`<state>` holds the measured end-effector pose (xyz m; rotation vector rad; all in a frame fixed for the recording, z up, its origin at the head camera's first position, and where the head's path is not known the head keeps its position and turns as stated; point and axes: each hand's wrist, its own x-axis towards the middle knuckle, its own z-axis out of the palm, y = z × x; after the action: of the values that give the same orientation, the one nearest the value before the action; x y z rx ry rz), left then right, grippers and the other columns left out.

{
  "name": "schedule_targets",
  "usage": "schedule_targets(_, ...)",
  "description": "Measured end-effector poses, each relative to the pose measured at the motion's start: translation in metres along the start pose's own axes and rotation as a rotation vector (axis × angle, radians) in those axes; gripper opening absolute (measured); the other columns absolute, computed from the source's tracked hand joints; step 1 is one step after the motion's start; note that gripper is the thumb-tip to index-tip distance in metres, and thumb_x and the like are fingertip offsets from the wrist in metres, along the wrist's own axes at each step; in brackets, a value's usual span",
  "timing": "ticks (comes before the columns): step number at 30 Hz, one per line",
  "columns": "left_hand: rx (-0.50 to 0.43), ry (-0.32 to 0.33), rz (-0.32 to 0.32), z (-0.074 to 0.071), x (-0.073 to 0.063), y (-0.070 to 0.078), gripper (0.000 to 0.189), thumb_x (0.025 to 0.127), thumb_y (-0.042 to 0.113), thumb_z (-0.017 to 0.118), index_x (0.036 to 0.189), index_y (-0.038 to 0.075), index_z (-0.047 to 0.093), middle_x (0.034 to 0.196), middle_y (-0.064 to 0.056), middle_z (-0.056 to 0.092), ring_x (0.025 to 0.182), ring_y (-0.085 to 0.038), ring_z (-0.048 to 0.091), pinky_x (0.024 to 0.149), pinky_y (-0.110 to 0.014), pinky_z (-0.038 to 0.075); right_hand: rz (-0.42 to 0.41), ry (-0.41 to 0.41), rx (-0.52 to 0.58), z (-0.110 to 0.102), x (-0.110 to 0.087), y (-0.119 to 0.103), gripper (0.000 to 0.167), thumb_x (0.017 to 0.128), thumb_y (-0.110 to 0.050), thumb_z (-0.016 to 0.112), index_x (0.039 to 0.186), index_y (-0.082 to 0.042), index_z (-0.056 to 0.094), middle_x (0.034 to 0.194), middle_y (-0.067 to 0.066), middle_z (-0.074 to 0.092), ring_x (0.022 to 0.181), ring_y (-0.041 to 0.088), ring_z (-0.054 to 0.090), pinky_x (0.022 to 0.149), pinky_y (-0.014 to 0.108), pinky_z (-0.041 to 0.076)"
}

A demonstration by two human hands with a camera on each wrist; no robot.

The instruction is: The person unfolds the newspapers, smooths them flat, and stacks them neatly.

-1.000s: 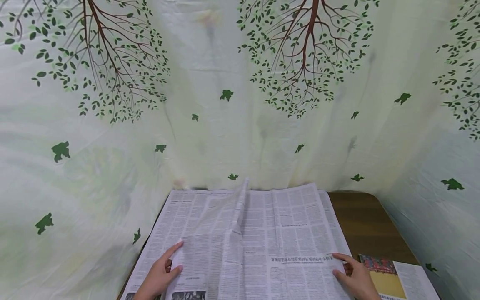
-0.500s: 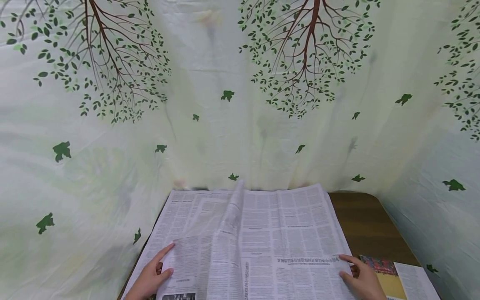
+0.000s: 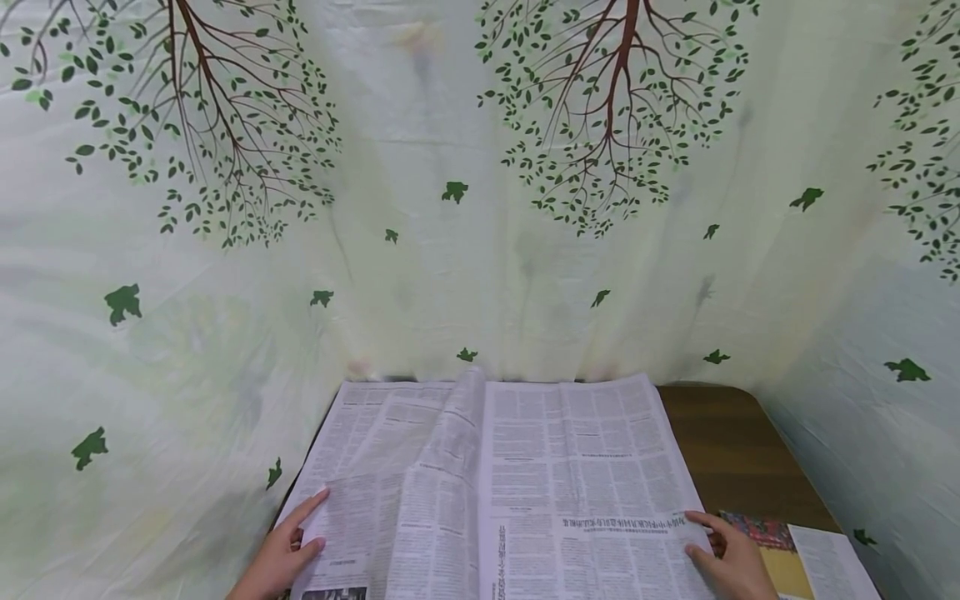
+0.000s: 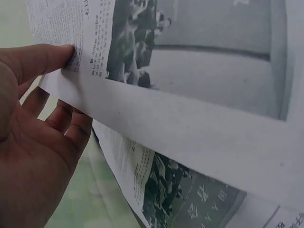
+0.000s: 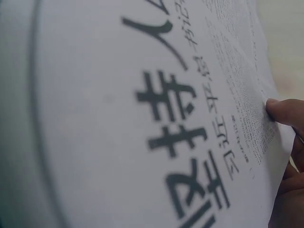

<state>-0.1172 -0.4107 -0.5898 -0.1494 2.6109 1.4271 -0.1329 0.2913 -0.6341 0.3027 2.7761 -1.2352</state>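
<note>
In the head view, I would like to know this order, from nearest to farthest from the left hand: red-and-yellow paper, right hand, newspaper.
1. Newspaper: nearest, its left edge held by the left hand.
2. Right hand: across, at the newspaper's right edge.
3. Red-and-yellow paper: farthest, beyond the right hand, lower right.

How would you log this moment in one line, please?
newspaper: open on table; left hand: pinches left edge; right hand: pinches right edge; colourful print: alongside
</note>
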Motion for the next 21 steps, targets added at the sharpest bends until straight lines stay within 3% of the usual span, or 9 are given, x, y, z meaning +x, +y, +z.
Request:
schedule_targets(9,0.141,0.063,-0.049,-0.011,0.002,-0.008,0.073,0.093,0.001,0.069,0.159,0.014,0.039,0.157,-0.028,0.039,0.096,-0.02,0.065,0.076,-0.026,0.053,-0.012,0.003,-0.013,-0.001,0.001,0.003,0.058,0.084,-0.01,0.08,0.139,-0.002,0.061,0.096,0.006,0.073,0.075,0.015,0.064,0.061,0.03,0.048)
schedule_targets(13,0.18,0.083,-0.103,-0.015,0.002,-0.013,0.069,0.094,0.003,0.069,0.157,0.013,0.043,0.151,-0.03,0.044,0.097,-0.022,0.064,0.077,-0.029,0.053,-0.011,-0.005,-0.018,-0.002,0.002,0.003,0.058,0.085,-0.01,0.079,0.139,-0.002,0.061,0.097,0.006,0.073,0.076,0.015,0.064,0.062,0.031,0.049)
schedule_targets(16,0.225,0.094,-0.132,-0.019,0.002,-0.019,0.063,0.095,0.007,0.07,0.153,0.011,0.047,0.148,-0.033,0.046,0.102,-0.029,0.064,0.083,-0.04,0.057,-0.011,-0.015,-0.022,-0.003,0.001,0.001,0.058,0.086,-0.011,0.079,0.139,-0.001,0.06,0.102,0.008,0.073,0.078,0.015,0.063,0.064,0.03,0.049)
schedule_targets(21,0.301,0.108,-0.129,-0.026,0.001,-0.027,0.06,0.095,0.013,0.07,0.15,0.003,0.049,0.148,-0.036,0.046,0.118,-0.043,0.061,0.094,-0.057,0.053,-0.017,-0.019,-0.018,-0.003,0.0,0.0,0.056,0.086,-0.009,0.077,0.139,0.0,0.06,0.105,0.011,0.072,0.078,0.015,0.061,0.064,0.028,0.048)
